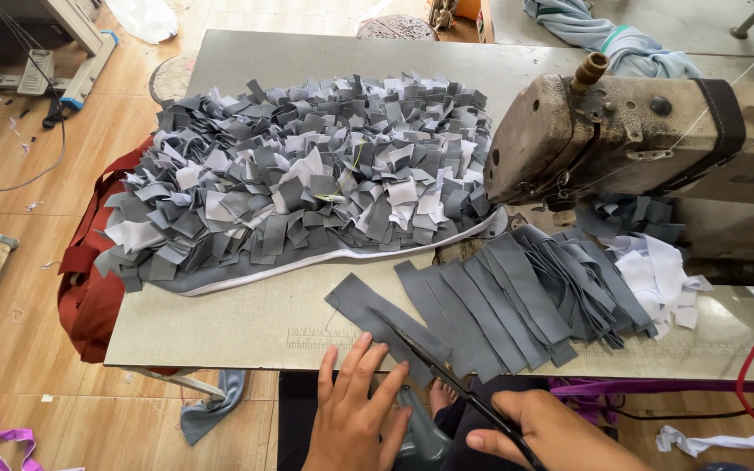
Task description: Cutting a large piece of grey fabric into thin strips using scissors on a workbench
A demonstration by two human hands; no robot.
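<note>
Scissors with black blades lie open across a dark grey fabric strip at the near edge of the surface, gripped by the right hand. Left hand presses flat beside them, fingers spread, close enough that a snip might nick them or cut crooked.

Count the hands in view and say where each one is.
2. The left hand lies flat at the table's near edge, fingertips on a grey fabric strip. The right hand holds the scissors at bottom right. No other hands show.
</note>
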